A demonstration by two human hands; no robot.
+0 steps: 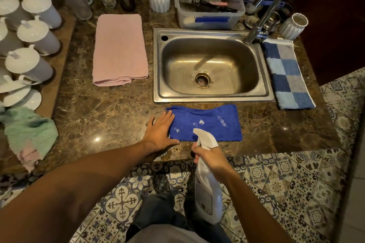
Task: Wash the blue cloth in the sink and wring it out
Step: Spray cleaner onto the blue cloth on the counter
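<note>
The blue cloth (217,122) lies flat on the marble counter just in front of the steel sink (212,65), with a few white foam spots on it. My left hand (161,131) rests flat, fingers spread, on the cloth's left edge and the counter. My right hand (209,157) grips a white spray bottle (206,189) by the neck, its nozzle aimed at the cloth's near edge. The sink basin is dry-looking with an open drain (203,79). The chrome faucet (266,8) stands at the back right of the sink.
A pink towel (120,49) lies left of the sink, a blue checked towel (288,73) right of it. A plastic tub of brushes (209,6) sits behind the sink. White lidded mugs (31,35) and a green cloth (29,134) fill the left side.
</note>
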